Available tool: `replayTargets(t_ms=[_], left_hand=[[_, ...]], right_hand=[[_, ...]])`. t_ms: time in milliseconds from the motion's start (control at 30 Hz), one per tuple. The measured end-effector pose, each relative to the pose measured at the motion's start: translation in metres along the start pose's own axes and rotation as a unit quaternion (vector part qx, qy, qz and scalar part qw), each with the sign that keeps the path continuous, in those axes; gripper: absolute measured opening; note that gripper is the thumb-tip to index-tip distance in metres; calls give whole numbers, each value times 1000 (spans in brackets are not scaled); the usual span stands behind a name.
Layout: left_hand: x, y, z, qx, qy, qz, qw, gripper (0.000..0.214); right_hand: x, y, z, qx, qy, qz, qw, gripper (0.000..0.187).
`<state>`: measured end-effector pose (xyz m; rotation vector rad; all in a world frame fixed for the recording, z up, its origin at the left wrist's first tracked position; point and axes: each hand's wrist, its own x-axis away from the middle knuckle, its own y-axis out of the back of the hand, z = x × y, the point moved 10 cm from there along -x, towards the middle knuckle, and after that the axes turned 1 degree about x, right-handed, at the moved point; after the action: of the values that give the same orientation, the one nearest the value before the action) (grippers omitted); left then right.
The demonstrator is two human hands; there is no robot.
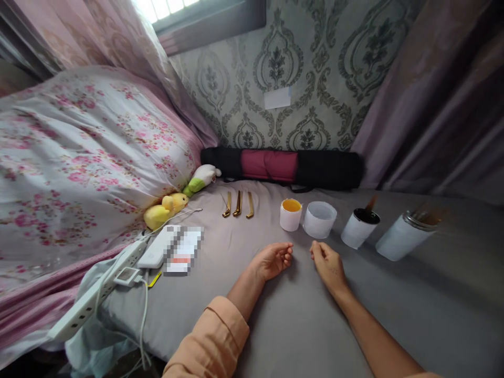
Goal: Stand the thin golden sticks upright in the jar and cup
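My left hand (273, 259) rests on the grey sheet (299, 320), fingers loosely curled inward with nothing visible in them. My right hand (327, 263) lies a little to its right, fingers also curled and empty. Just beyond the hands stand a white cup with an orange inside (290, 214) and an empty translucent white cup (319, 219). Further right are a white cup with a dark inside (359, 227) holding a stick, and a tilted white tumbler (403, 234) with a metal rim. Three gold curved pieces (238, 204) lie side by side to the left of the cups.
A floral pillow (86, 157) and a yellow-green plush toy (177, 197) lie at left. A white power strip (94, 294), charger, white power bank (157, 247) and cables sit on the left edge. A black and maroon roll (281, 167) lies against the patterned wall.
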<state>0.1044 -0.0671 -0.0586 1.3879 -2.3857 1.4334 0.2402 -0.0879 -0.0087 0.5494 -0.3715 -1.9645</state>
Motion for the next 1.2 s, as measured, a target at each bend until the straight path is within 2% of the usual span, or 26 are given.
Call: replayTargets(t_ms=[267, 500, 800, 1200], left_hand=[[-5, 20, -32, -87, -41, -107, 990, 8], [-11, 41, -76, -217, -111, -192, 951, 6], [-15, 63, -129, -403, -169, -312, 844, 9], [-16, 80, -166, -560, -192, -381, 710, 18]], right_hand=[[-1, 0, 1, 9, 10, -5, 1000, 40], [-1, 0, 0, 10, 17, -8, 1000, 40], [0, -2, -1, 12, 12, -1, 1000, 39], [1, -2, 2, 14, 21, -4, 1000, 39]])
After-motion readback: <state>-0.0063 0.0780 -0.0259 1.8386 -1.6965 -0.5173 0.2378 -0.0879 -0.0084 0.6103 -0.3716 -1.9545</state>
